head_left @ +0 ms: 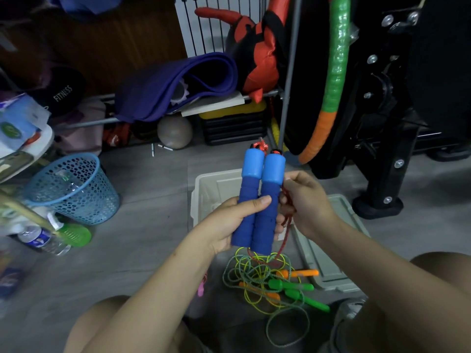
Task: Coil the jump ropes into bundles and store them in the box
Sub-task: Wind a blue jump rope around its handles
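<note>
Jump rope handles (257, 200), two fat blue ones with lighter blue caps, stand upright side by side in the middle of the scene, held together above the open box (204, 197). The left hand (229, 225) wraps around their padded lower halves, thumb laid across the front, gripping both at once. The right hand (305, 202) sits just to the right of them, fingers curled and pinching the red cord (286, 225) that trails down from the caps toward the floor. To do this step well, I would say the left hand needs to keep the two handles squeezed parallel so they do not scissor apart, while the right feeds the cord around them in snug, even turns, keeping light tension so no loop sags. The loose tail hangs down into the other ropes, so it could snag as it is drawn up; lifting it free first seems wise. Near the person's knees, a tangle of thin yellow and green cords (254, 273) lies on the grey floor with orange handles (303, 273) and green handles (293, 286) mixed in, not yet coiled. The box lid (328, 263) rests on the floor to the right of the box. Whether anything lies in the box already, I cannot tell.
</note>
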